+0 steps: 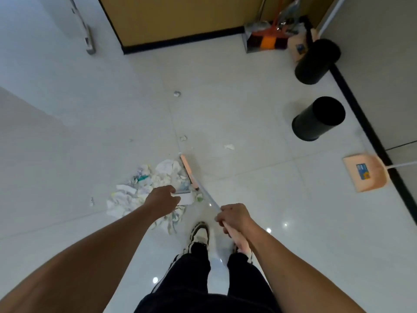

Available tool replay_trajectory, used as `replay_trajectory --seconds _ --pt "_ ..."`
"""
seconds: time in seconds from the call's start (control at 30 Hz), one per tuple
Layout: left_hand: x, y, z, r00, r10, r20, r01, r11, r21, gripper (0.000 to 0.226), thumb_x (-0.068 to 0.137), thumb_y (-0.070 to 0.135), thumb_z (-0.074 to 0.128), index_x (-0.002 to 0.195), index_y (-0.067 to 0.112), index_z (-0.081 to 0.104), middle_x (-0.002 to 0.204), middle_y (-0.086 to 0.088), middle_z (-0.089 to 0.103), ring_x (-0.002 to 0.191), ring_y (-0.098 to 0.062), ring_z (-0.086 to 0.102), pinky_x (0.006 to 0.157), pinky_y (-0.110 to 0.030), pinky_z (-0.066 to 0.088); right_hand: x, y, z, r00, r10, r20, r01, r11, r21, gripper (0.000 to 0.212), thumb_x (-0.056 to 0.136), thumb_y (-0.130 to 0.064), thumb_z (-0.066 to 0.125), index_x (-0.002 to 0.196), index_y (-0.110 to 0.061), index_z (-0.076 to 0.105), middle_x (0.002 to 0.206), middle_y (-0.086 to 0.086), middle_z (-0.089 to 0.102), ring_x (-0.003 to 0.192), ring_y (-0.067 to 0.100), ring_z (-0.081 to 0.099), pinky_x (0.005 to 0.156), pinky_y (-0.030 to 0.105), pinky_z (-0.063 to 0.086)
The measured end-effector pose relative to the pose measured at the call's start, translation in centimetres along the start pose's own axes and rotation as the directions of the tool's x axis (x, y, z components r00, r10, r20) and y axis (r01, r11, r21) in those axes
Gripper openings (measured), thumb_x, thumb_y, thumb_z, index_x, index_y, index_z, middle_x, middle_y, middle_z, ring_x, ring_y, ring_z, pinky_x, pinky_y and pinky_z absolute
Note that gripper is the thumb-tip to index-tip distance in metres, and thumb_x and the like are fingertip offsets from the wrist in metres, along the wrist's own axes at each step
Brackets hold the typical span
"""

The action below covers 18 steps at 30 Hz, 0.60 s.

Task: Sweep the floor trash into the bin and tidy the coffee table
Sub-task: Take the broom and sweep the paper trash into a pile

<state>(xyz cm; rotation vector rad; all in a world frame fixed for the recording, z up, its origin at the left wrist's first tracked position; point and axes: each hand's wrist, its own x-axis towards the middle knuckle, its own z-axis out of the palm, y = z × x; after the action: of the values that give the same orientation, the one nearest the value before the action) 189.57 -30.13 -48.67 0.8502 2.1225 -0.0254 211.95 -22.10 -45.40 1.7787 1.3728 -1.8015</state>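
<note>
A pile of crumpled white tissues and wrappers (144, 188) lies on the pale tiled floor in front of my feet. The broom's pink head (187, 169) rests on the floor at the pile's right edge. Its thin handle (207, 197) runs back to my right hand (234, 219), which is closed around it. My left hand (162, 199) hovers over the pile, pinching a flat white piece of paper (187, 198). Loose scraps lie farther out, among them a paper ball (177, 93), a small wad (183, 138) and a torn bit (229, 146).
Two black round bins stand to the right, one near (318, 119) and one farther back (317, 62). A peach dustpan (365, 173) lies by the right wall's black skirting. More brooms and a dustpan (268, 39) lean in the far corner. My shoe (199, 234) is just behind the pile.
</note>
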Motion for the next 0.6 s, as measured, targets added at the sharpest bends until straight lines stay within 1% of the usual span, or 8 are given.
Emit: replay_trajectory --seconds 0.07,0.13,0.2,0.27,0.3,0.37,0.47,0.6 --pt "0.2 1.0 -0.1 1.000 -0.013 -0.023 0.012 1.000 -0.014 0.038 0.088 0.036 0.057 0.125 0.025 0.060 0.127 -0.003 0.062 0.106 -0.020 0.058 0.080 -0.025 0.044 0.2 -0.4 -2.1 0.999 0.010 -0.049 -0.008 0.999 0.037 0.005 0.080 0.003 0.070 0.084 0.000 0.071 0.060 0.013 0.055 0.034 0.016 0.045 0.037 0.021 0.037" --pt "0.5 2.1 0.0 0.998 -0.039 -0.044 0.037 0.998 -0.056 0.036 0.087 0.036 0.058 0.122 0.027 0.062 0.124 -0.001 0.064 0.098 -0.018 0.057 0.074 -0.023 0.040 0.9 -0.6 -4.1 0.995 0.006 -0.100 -0.003 1.000 0.026 0.016 0.079 0.002 0.069 0.092 -0.007 0.071 0.060 0.010 0.057 0.033 0.016 0.046 0.037 0.020 0.038" --pt "0.8 3.2 0.2 0.995 -0.082 -0.052 0.076 0.991 -0.115 0.036 0.087 0.037 0.060 0.122 0.028 0.062 0.122 -0.001 0.063 0.089 -0.015 0.056 0.069 -0.023 0.041 2.1 -1.4 -6.2 0.988 -0.067 -0.139 0.060 0.997 -0.049 0.011 0.075 0.000 0.064 0.078 -0.010 0.067 0.055 0.006 0.056 0.032 0.016 0.048 0.039 0.021 0.041" --pt "0.9 4.5 0.5 0.990 -0.126 -0.063 0.115 0.981 -0.156 0.035 0.087 0.037 0.060 0.121 0.026 0.062 0.121 -0.002 0.063 0.091 -0.017 0.060 0.071 -0.024 0.046 3.8 -2.5 -8.9 0.978 -0.121 -0.172 0.102 0.988 -0.117 0.010 0.069 -0.002 0.061 0.062 -0.010 0.059 0.046 0.003 0.055 0.033 0.017 0.052 0.042 0.022 0.042" --pt "0.9 5.3 0.7 0.986 -0.147 -0.075 0.133 0.977 -0.169 0.034 0.088 0.036 0.060 0.120 0.025 0.062 0.121 -0.002 0.063 0.093 -0.018 0.061 0.074 -0.024 0.047 4.8 -3.2 -10.5 0.973 -0.118 -0.199 0.092 0.987 -0.135 0.007 0.068 -0.004 0.061 0.062 -0.008 0.059 0.046 0.002 0.058 0.035 0.016 0.056 0.041 0.021 0.041" --pt "0.8 6.9 1.4 0.974 -0.207 -0.092 0.184 0.960 -0.209 0.033 0.088 0.036 0.061 0.119 0.024 0.062 0.120 -0.003 0.063 0.096 -0.018 0.062 0.080 -0.024 0.048 7.3 -4.4 -13.5 0.965 -0.107 -0.238 0.080 0.990 -0.119 0.004 0.068 -0.004 0.064 0.072 -0.003 0.062 0.059 0.008 0.064 0.050 0.022 0.066 0.045 0.023 0.044" --pt "0.8 9.5 2.5 0.961 -0.263 -0.089 0.238 0.946 -0.221 0.038 0.088 0.037 0.062 0.123 0.022 0.060 0.123 -0.004 0.063 0.107 -0.019 0.060 0.087 -0.025 0.047 10.6 -6.0 -16.8 0.973 -0.096 -0.212 0.079 0.993 -0.086 0.009 0.065 -0.002 0.065 0.069 0.000 0.057 0.071 0.018 0.064 0.069 0.035 0.069 0.054 0.032 0.046" --pt "0.8 13.1 2.9 0.951 -0.295 -0.095 0.262 0.929 -0.261 0.043 0.090 0.040 0.060 0.129 0.023 0.057 0.119 -0.002 0.064 0.111 -0.018 0.058 0.083 -0.023 0.041 11.6 -7.4 -17.1 0.994 -0.086 -0.073 0.073 0.984 -0.164 0.012 0.070 -0.001 0.062 0.070 -0.003 0.051 0.074 0.016 0.059 0.070 0.033 0.067 0.054 0.031 0.043"
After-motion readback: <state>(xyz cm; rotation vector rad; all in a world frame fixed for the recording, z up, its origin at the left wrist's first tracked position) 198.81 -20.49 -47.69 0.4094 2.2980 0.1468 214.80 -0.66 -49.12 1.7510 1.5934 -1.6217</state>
